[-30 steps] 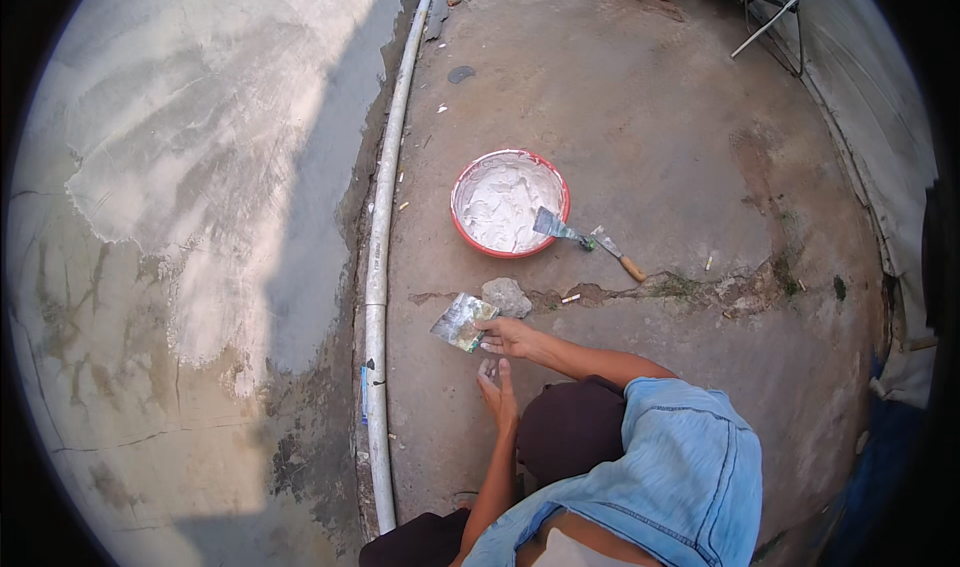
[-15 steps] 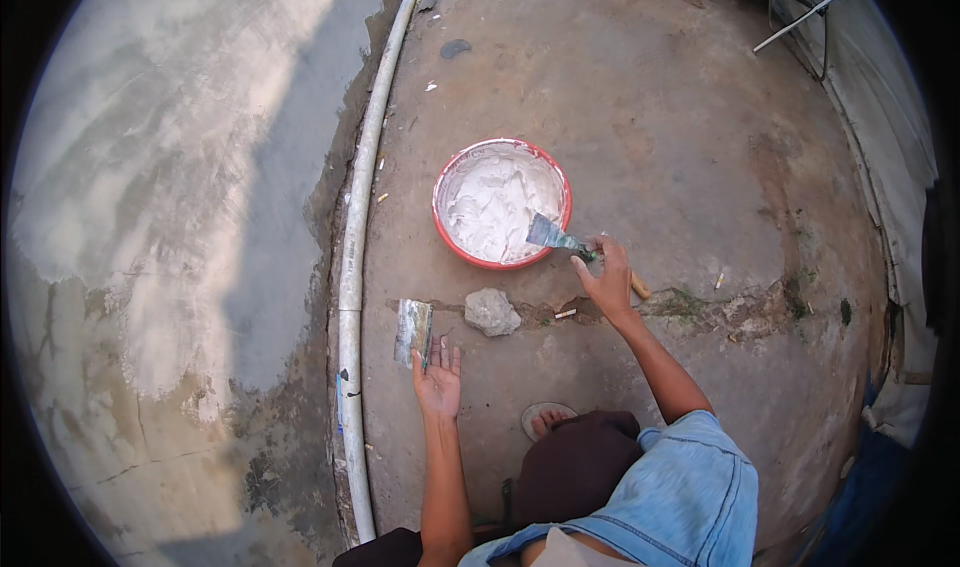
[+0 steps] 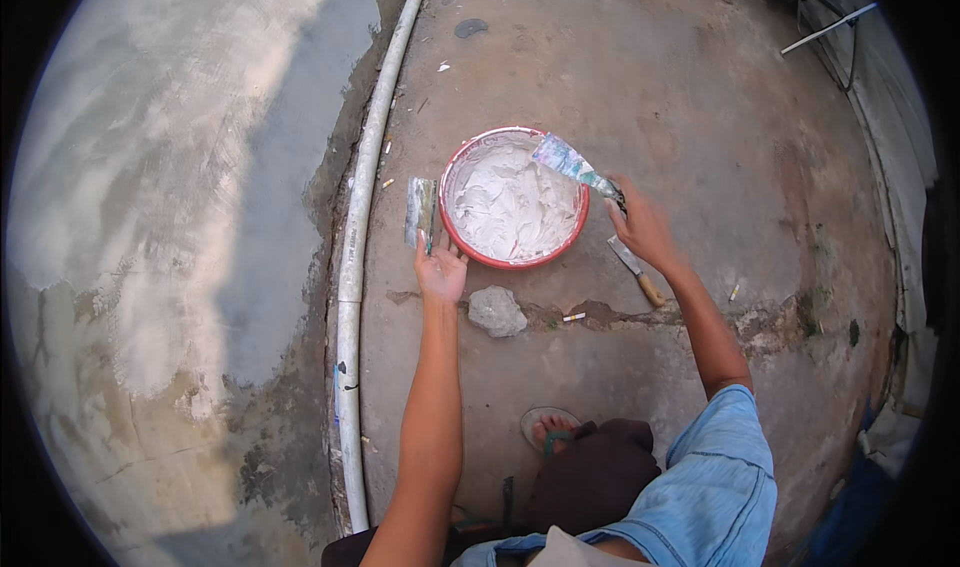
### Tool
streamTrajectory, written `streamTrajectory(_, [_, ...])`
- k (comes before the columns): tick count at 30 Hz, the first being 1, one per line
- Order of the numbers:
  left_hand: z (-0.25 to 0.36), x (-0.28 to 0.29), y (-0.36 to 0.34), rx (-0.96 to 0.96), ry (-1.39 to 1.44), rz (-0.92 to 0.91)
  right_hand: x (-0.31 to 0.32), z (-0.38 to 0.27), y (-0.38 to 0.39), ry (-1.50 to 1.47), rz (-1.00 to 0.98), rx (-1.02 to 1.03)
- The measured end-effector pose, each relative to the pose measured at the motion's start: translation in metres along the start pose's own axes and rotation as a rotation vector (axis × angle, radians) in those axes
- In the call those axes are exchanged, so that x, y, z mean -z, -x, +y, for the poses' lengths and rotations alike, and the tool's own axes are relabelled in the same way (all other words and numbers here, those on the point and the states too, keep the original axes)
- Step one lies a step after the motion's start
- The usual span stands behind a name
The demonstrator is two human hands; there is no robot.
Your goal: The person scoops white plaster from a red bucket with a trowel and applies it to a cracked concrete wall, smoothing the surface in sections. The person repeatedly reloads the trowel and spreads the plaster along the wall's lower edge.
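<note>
A round red tub holds thick white putty, its surface ridged and lumpy. My right hand grips the handle of a putty knife, whose smeared blade reaches over the tub's far right rim. At the tub's near left side is my left hand, palm up, fingertips beside the rim. It holds a wide flat scraper, blade upward, just left of the tub; its grip is mostly hidden behind the hand.
A knife with a wooden handle lies right of the tub. Nearer me are a grey stone and a cigarette butt. A white pipe runs along the plastered wall. Metal legs stand far right.
Both hands have moved forward. The left one brought its scraper up beside the tub; the right one raised the putty knife from the near rim to the far right, uncovering the wooden-handled knife.
</note>
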State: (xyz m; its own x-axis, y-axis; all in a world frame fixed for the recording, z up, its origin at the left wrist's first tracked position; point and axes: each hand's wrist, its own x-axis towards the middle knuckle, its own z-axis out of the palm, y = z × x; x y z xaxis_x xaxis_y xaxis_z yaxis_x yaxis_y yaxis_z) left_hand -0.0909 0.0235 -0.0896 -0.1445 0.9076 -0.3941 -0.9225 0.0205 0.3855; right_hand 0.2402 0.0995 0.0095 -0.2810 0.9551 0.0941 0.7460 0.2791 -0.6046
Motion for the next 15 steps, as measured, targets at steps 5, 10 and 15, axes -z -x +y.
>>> streamTrajectory(5, [-0.019,-0.036,0.019,-0.058,-0.004,-0.019,-0.004,0.008,-0.066,0.36,-0.023,0.141])
streamTrajectory(10, [-0.023,-0.049,0.029,-0.082,-0.098,-0.067,-0.047,0.005,-0.106,0.52,-0.046,0.304])
streamTrajectory(15, [-0.015,-0.054,0.023,-0.106,-0.2,-0.085,-0.066,0.011,-0.107,0.428,0.039,0.368])
